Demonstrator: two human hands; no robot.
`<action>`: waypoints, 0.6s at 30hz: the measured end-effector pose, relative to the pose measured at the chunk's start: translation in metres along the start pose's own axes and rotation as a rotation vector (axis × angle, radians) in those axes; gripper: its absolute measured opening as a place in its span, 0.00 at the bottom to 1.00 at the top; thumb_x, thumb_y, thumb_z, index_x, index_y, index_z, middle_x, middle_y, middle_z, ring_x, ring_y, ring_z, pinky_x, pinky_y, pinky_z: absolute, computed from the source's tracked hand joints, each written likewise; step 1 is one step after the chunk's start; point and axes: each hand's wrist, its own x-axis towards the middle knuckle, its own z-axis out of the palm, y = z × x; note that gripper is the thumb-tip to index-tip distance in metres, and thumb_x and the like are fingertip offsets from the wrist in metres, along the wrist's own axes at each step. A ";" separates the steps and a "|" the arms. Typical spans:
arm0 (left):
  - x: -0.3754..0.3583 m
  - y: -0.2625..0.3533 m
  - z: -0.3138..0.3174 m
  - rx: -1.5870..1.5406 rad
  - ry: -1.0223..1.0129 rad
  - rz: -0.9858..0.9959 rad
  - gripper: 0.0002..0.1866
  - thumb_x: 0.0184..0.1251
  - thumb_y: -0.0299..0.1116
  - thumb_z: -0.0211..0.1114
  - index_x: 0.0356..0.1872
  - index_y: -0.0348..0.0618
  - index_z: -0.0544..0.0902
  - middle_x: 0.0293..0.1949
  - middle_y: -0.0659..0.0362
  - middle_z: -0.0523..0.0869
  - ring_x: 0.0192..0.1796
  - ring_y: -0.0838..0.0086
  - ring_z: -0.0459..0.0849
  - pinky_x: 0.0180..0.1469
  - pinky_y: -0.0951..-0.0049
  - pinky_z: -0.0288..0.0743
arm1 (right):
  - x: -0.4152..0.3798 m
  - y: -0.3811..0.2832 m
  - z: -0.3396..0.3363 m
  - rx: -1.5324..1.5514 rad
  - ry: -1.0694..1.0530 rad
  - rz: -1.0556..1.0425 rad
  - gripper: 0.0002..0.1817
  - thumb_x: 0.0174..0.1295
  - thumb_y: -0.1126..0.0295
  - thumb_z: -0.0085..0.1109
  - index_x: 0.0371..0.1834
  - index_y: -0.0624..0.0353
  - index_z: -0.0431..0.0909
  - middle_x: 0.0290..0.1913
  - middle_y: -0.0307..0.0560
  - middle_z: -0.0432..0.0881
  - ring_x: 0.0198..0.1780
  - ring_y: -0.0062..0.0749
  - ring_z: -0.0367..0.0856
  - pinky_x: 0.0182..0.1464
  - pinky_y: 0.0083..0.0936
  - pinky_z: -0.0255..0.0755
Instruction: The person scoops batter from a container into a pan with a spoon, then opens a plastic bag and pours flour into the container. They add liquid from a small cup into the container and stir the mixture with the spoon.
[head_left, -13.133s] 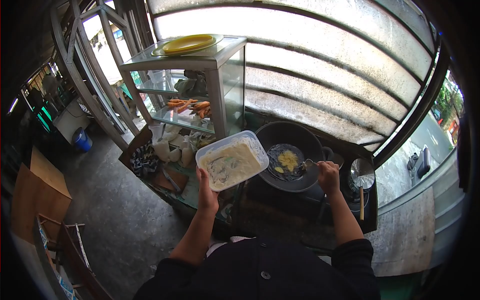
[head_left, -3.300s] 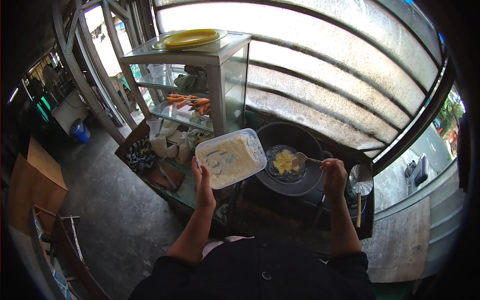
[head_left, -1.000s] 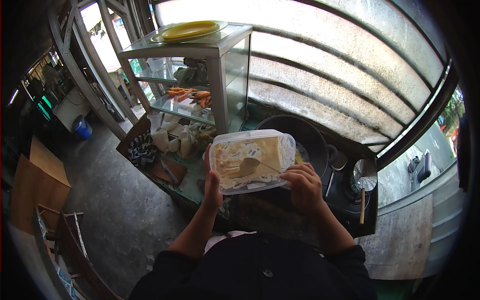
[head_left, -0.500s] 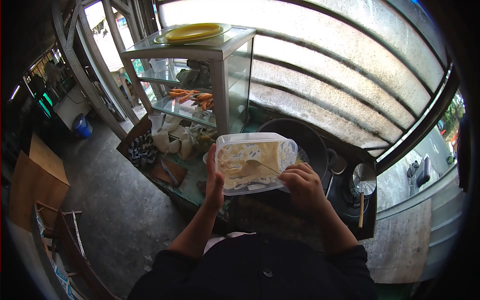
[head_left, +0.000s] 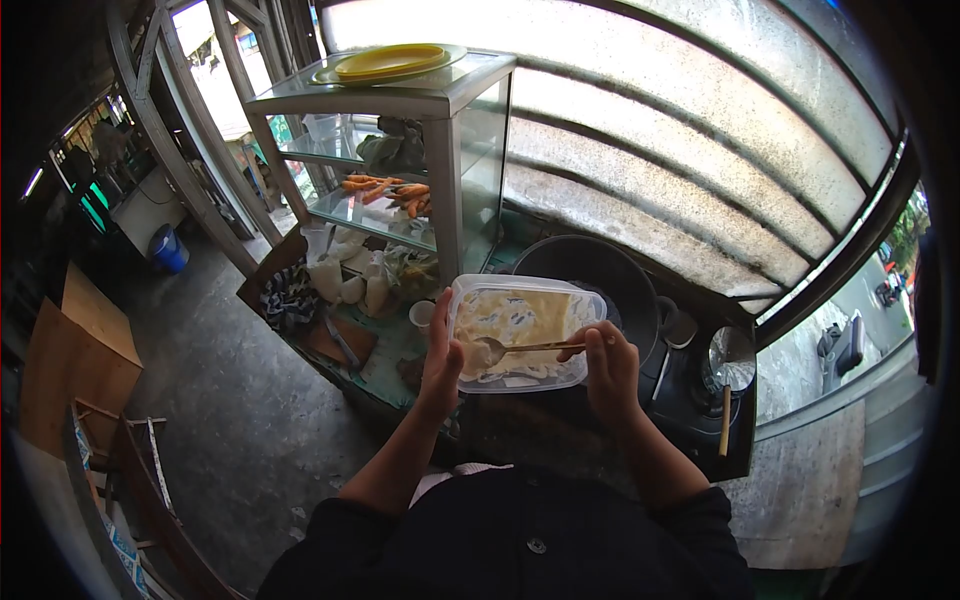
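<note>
A clear plastic container with pale yellow batter smeared inside is tilted toward me over the counter. My left hand grips its left side, thumb on the near wall. In my right hand is the handle of a spoon, held between thumb and fingers, its bowl in the batter at the container's left part. Behind the container sits a large dark wok, partly hidden by it.
A glass cabinet with carrots and yellow plates on top stands behind left. A knife lies on a cutting board. At right, a wooden-handled strainer rests on the stove. A blue bucket is on the floor.
The spoon's bowl has moved left and down in the container, and its handle is now nearly level. My right hand has turned more upright. The container has shifted slightly right.
</note>
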 end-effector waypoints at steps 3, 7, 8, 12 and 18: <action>-0.001 -0.001 -0.003 -0.098 0.033 -0.063 0.52 0.69 0.69 0.48 0.78 0.37 0.44 0.77 0.46 0.49 0.78 0.60 0.50 0.77 0.61 0.41 | -0.002 0.002 -0.009 0.034 0.065 -0.006 0.15 0.77 0.67 0.44 0.36 0.66 0.76 0.28 0.48 0.85 0.34 0.27 0.85 0.42 0.23 0.76; 0.000 -0.011 -0.008 -0.205 0.126 -0.098 0.49 0.71 0.66 0.49 0.78 0.42 0.42 0.77 0.49 0.50 0.78 0.60 0.52 0.77 0.61 0.43 | -0.005 0.003 -0.026 -0.081 0.173 -0.086 0.16 0.77 0.66 0.43 0.37 0.66 0.76 0.28 0.48 0.85 0.34 0.27 0.85 0.42 0.24 0.77; 0.000 -0.011 -0.008 -0.206 0.126 -0.098 0.49 0.71 0.66 0.49 0.78 0.42 0.42 0.77 0.49 0.50 0.78 0.60 0.52 0.77 0.61 0.43 | -0.005 0.005 -0.029 -0.082 0.174 -0.087 0.16 0.77 0.66 0.43 0.37 0.66 0.76 0.28 0.48 0.85 0.34 0.27 0.85 0.42 0.24 0.77; 0.001 -0.014 -0.008 -0.247 0.205 -0.097 0.46 0.73 0.62 0.50 0.78 0.43 0.42 0.77 0.49 0.51 0.77 0.60 0.52 0.77 0.61 0.44 | -0.009 0.018 -0.038 -0.106 0.106 -0.190 0.10 0.73 0.70 0.50 0.37 0.63 0.78 0.32 0.48 0.85 0.36 0.32 0.85 0.43 0.27 0.77; -0.001 -0.013 -0.013 -0.248 0.135 -0.074 0.47 0.72 0.64 0.49 0.78 0.43 0.43 0.76 0.49 0.51 0.77 0.60 0.52 0.77 0.60 0.44 | -0.007 0.001 -0.049 -0.429 -0.017 -0.475 0.02 0.61 0.75 0.60 0.36 0.60 0.80 0.34 0.47 0.85 0.39 0.42 0.84 0.44 0.34 0.76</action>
